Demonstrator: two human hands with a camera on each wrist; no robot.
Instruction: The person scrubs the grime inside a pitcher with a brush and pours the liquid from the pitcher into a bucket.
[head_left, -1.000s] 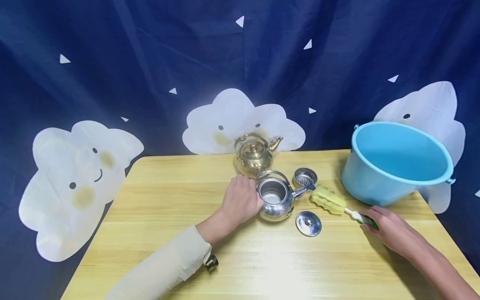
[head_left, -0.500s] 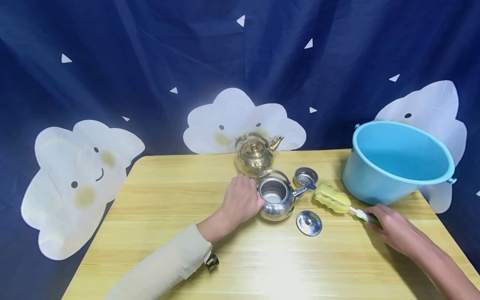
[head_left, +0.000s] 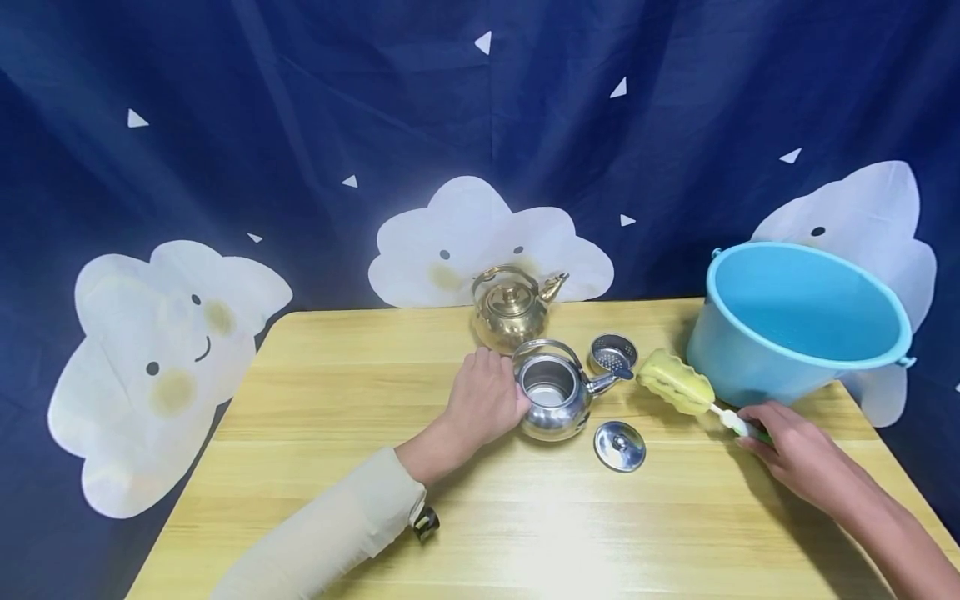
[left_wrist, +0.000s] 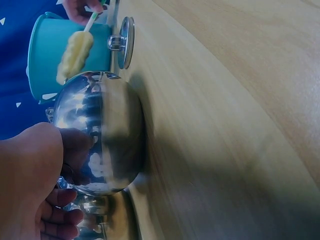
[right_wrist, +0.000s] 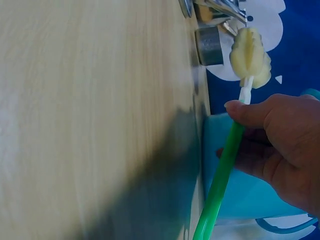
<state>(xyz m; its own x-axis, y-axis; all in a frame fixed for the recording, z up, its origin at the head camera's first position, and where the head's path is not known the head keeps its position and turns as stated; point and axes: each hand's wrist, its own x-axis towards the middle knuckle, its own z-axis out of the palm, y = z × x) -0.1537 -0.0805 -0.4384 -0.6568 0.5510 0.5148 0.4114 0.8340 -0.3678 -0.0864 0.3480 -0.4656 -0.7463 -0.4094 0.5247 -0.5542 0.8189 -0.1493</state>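
Observation:
My left hand (head_left: 483,396) grips the left side of a silver teapot (head_left: 555,417). The pot stands lidless and upright, its spout toward the right. In the left wrist view the thumb lies against the shiny body, the fingers curled behind it; their exact hold is partly hidden. My right hand (head_left: 795,454) holds a sponge bottle brush by its green handle (right_wrist: 222,175). Its yellow sponge head (head_left: 677,383) is raised above the table, pointing left toward the pot. A perforated strainer (head_left: 612,354) sits behind the spout, and a round silver lid (head_left: 620,446) lies in front of it.
Behind the silver pot stands a gold teapot (head_left: 510,312) with its lid on. A large light-blue bucket (head_left: 750,367) occupies the right rear of the wooden table (head_left: 360,517), close to my right hand. A dark blue curtain (head_left: 420,100) with clouds hangs behind.
The right hand has shifted a little to the right with the brush, and the sponge head has risen off the tabletop. My left hand and the silver teapot have stayed put.

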